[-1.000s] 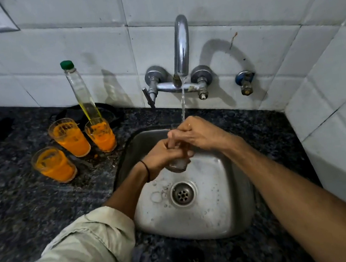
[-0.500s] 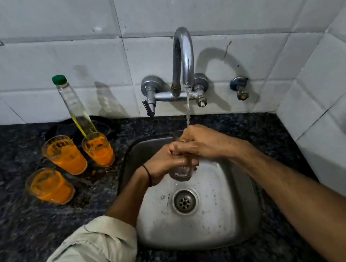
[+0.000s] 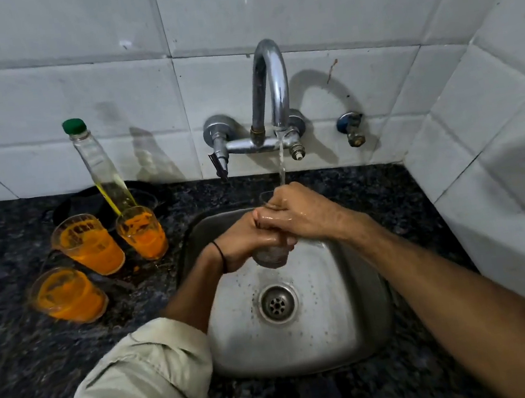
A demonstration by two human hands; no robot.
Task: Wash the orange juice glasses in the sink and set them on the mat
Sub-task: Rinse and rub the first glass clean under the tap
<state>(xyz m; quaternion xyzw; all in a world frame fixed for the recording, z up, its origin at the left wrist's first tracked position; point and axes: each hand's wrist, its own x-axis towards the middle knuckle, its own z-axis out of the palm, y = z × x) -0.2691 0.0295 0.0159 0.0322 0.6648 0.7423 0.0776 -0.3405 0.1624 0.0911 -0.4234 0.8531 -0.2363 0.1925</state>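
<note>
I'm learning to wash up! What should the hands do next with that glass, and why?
Probably tip the glass to empty it into the sink: the left hand and right hand both hold it roughly upright under the stream, and its base looks clear.

Clear glass (image 3: pixel 270 255): upright, wet; wrapped by the fingers (image 3: pixel 272 221), base protruding below them, rim above. Orange juice glasses: upright, part-filled, well left of the fingers; far-left glass (image 3: pixel 89 246); far-right glass (image 3: pixel 143 234); near glass (image 3: pixel 68 296). Sink (image 3: pixel 321 324): steel, beneath the fingers.
</note>
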